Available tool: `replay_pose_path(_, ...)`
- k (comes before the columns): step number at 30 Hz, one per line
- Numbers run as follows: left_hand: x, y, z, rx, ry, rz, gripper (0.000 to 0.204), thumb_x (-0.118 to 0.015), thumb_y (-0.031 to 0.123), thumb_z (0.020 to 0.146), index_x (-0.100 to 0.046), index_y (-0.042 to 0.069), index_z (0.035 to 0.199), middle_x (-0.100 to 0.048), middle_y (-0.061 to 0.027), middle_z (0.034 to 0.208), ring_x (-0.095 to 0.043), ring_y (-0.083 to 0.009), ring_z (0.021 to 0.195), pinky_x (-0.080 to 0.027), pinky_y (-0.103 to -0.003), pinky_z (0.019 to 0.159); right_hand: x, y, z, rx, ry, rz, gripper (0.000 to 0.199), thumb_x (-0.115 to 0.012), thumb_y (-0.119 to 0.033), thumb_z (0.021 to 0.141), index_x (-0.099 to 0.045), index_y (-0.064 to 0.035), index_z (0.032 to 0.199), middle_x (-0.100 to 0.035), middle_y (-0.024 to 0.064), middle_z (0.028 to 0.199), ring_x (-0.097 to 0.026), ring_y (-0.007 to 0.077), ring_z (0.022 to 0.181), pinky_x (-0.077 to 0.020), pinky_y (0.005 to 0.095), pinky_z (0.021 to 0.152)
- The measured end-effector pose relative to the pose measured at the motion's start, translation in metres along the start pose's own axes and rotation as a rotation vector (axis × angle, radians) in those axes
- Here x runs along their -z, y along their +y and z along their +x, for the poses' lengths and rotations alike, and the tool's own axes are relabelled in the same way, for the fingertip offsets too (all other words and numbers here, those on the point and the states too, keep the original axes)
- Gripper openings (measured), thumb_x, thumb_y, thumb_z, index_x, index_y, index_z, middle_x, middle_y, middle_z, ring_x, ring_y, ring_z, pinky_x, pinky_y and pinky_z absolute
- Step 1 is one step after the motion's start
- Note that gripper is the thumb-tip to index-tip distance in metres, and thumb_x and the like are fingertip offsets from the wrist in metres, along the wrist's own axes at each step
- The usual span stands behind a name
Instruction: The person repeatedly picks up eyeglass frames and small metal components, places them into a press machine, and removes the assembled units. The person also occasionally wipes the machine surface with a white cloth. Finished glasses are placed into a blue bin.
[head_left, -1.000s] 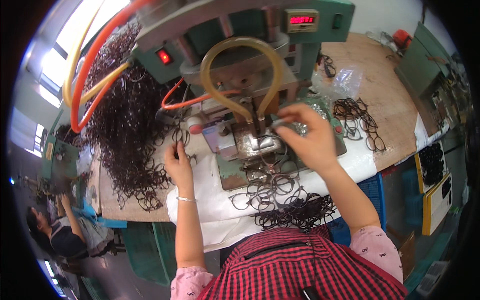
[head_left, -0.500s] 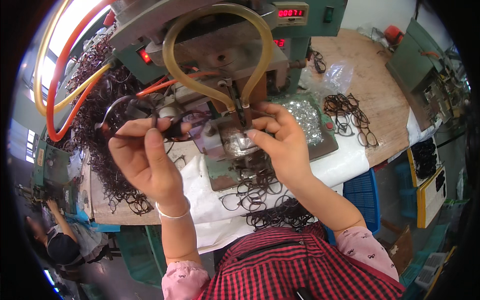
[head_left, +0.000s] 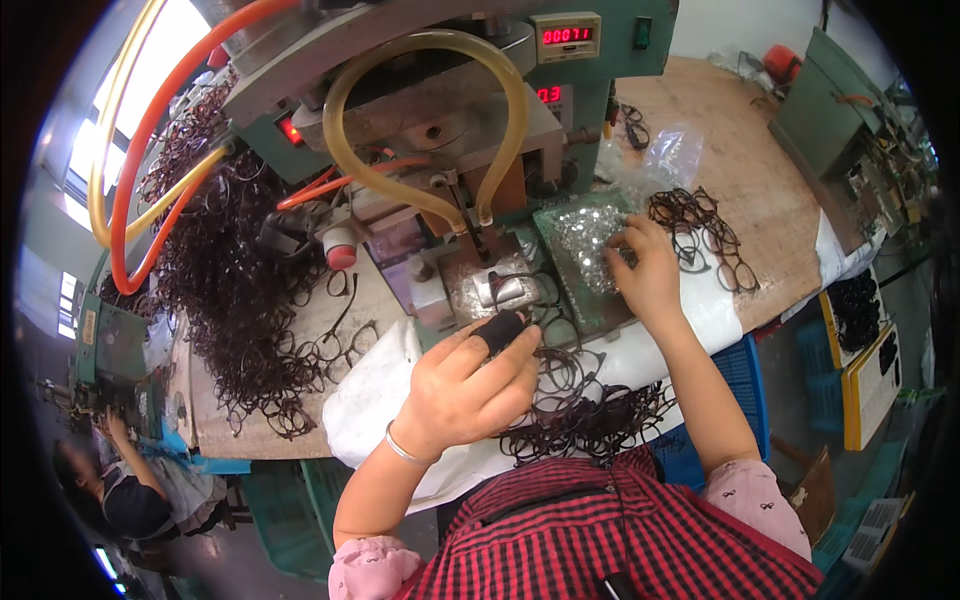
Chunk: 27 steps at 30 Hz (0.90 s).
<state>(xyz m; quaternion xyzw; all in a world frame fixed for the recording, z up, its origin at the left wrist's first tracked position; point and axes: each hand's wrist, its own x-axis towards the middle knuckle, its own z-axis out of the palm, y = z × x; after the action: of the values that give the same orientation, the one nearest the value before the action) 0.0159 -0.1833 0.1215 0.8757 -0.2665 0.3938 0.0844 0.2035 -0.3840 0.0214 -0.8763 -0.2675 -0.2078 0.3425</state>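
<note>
My left hand (head_left: 468, 390) is in front of the press, a black sleeve (head_left: 500, 330) on one finger. Its fingers are closed on a dark eyeglass frame (head_left: 543, 290), whose rims stick out past the fingertips. At the green tray (head_left: 590, 328), my right hand (head_left: 648, 268) has its fingers bent together over small shiny metal pieces (head_left: 588, 240). Whatever lies between those fingertips is too small to make out. A bright metal block (head_left: 508, 290) sits on the press bed below two yellowish tubes (head_left: 512, 150).
Tangled dark frames (head_left: 225, 250) form a tall heap at left. More frames (head_left: 590, 420) lie by my lap, and a small group (head_left: 692, 225) rests right of the tray. A red button (head_left: 341, 257) juts out beside the press. Another person (head_left: 130, 490) sits far left.
My left hand has come down and rightward from the press's left side with the frame. My right hand has left the press bed and moved right to the metal pieces.
</note>
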Motion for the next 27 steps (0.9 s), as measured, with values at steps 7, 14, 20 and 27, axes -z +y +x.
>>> replay_pose_path(7, 0.006, 0.002, -0.006, 0.023, -0.007, -0.043, 0.015, -0.069, 0.008, 0.073, -0.063, 0.007, 0.086, -0.071, -0.007, 0.11, -0.068, -0.0197, 0.082, -0.059, -0.033, 0.074, -0.003, 0.01, 0.003, 0.063, 0.02, 0.079, 0.014, -0.07, -0.013, 0.083, -0.074, -0.0055, 0.095, -0.07, 0.0156, 0.106, -0.064, 0.0347, 0.098, -0.0501, 0.0404, 0.088)
replay_pose_path(14, 0.037, 0.019, -0.071, 0.465, 0.027, 0.353, 0.023, -0.067, 0.007, 0.079, -0.068, 0.005, 0.102, -0.07, -0.0083, 0.11, -0.067, -0.0272, 0.1, -0.05, -0.04, 0.094, 0.007, 0.0, -0.012, -0.284, -0.007, 0.46, 0.011, -0.068, -0.005, 0.087, -0.069, -0.0008, 0.096, -0.068, 0.005, 0.086, -0.062, 0.0124, 0.078, -0.049, 0.0253, 0.071)
replay_pose_path(20, 0.082, -0.07, -0.112, 0.727, -0.054, 0.716, 0.002, -0.068, 0.003, 0.076, -0.069, 0.006, 0.076, -0.066, -0.007, 0.085, -0.057, -0.025, 0.08, -0.043, -0.038, 0.076, 0.006, -0.021, -0.006, -0.239, -0.041, 0.489, 0.014, -0.069, -0.004, 0.088, -0.07, -0.0009, 0.101, -0.071, 0.0057, 0.09, -0.064, 0.0126, 0.082, -0.0499, 0.0255, 0.076)
replay_pose_path(27, 0.008, -0.113, -0.215, 0.867, -0.627, 0.876, 0.009, -0.063, 0.01, 0.074, -0.071, 0.006, 0.075, -0.065, -0.0099, 0.092, -0.06, -0.0278, 0.094, -0.047, -0.039, 0.08, 0.007, -0.012, -0.022, -0.124, 0.028, 0.238, 0.014, -0.069, -0.002, 0.083, -0.073, -0.0028, 0.097, -0.072, 0.0097, 0.096, -0.066, 0.024, 0.093, -0.0495, 0.0327, 0.087)
